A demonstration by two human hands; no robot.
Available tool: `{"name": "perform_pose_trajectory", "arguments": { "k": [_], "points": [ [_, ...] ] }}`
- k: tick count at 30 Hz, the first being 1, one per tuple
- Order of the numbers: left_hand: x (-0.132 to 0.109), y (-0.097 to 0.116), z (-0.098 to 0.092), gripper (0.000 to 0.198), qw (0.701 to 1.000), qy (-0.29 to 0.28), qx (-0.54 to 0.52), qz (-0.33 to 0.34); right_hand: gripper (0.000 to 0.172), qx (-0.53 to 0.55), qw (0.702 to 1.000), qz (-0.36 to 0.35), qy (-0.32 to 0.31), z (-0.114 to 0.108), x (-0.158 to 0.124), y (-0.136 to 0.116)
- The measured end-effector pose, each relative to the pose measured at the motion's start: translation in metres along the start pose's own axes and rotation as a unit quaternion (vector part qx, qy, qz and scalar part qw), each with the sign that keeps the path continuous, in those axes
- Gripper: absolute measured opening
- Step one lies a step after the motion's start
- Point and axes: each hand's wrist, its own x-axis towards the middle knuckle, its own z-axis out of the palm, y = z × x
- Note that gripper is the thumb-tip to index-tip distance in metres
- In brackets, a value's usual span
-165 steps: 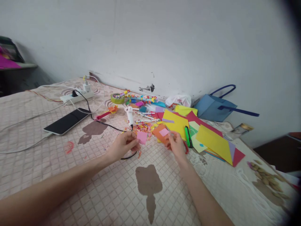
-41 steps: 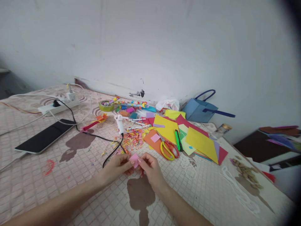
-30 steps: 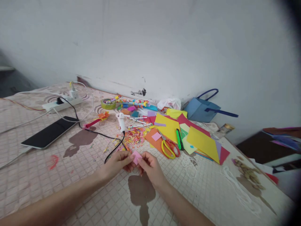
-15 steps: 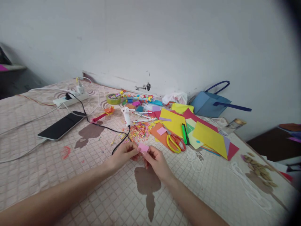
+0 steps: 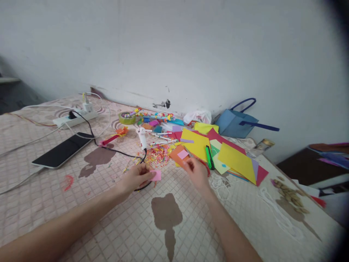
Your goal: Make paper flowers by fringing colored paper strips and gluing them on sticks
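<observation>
My left hand (image 5: 139, 175) pinches a small pink paper piece (image 5: 156, 175) between thumb and fingers, just above the tablecloth. My right hand (image 5: 197, 174) is curled over the scissors; a red handle (image 5: 209, 170) shows at its right side, while the yellow handle is hidden. Beside its fingertips lies an orange paper sheet (image 5: 177, 154) with another pink paper square (image 5: 183, 154) on it. A green box cutter (image 5: 209, 157) lies to the right of this hand.
A white glue gun (image 5: 141, 138) stands behind paper scraps (image 5: 156, 156), its black cord running left. Yellow sheets (image 5: 237, 160), white string (image 5: 221, 186), a phone-like tablet (image 5: 62, 150), a power strip (image 5: 75, 118) and a blue bag (image 5: 236, 123) lie around.
My right hand has let go of the pink paper and moved right, onto the scissors. My left hand keeps the paper and has moved slightly left. The view has shifted a little.
</observation>
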Motion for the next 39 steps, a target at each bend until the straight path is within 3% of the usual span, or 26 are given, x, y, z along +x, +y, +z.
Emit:
{"name": "perform_pose_trajectory", "arguments": {
  "k": [2, 7, 13, 19, 24, 31, 36, 39],
  "points": [
    [0.002, -0.001, -0.002, 0.032, 0.999, 0.015, -0.044, -0.024, 0.012, -0.061, 0.997, 0.030, 0.034, -0.011, 0.010, 0.024],
    [0.006, -0.004, -0.004, 0.024, 0.980, 0.029, -0.183, -0.070, 0.019, -0.153, 0.985, 0.070, 0.038, -0.014, 0.016, 0.060],
    [0.004, -0.001, -0.004, 0.007, 0.963, 0.021, -0.236, -0.125, 0.023, -0.171, 0.979, 0.100, 0.050, -0.004, 0.016, 0.063],
    [0.004, -0.001, -0.003, 0.014, 0.963, 0.021, -0.241, -0.121, 0.019, -0.092, 0.985, 0.110, 0.100, -0.003, 0.014, 0.055],
    [0.004, -0.001, -0.002, 0.012, 0.961, 0.024, -0.256, -0.097, 0.030, 0.073, 0.987, 0.083, 0.117, -0.010, 0.020, 0.038],
    [-0.002, -0.008, 0.005, 0.011, 0.972, -0.005, -0.223, -0.073, 0.036, 0.295, 0.954, 0.048, -0.017, 0.025, -0.017, -0.033],
    [-0.008, -0.012, 0.016, 0.026, 0.984, -0.043, -0.164, -0.052, 0.033, 0.494, 0.862, 0.094, -0.061, 0.040, -0.041, -0.067],
    [-0.008, -0.010, 0.016, 0.031, 0.998, -0.030, -0.057, -0.006, 0.037, 0.523, 0.841, 0.113, -0.084, 0.041, -0.042, -0.069]
  ]
}}
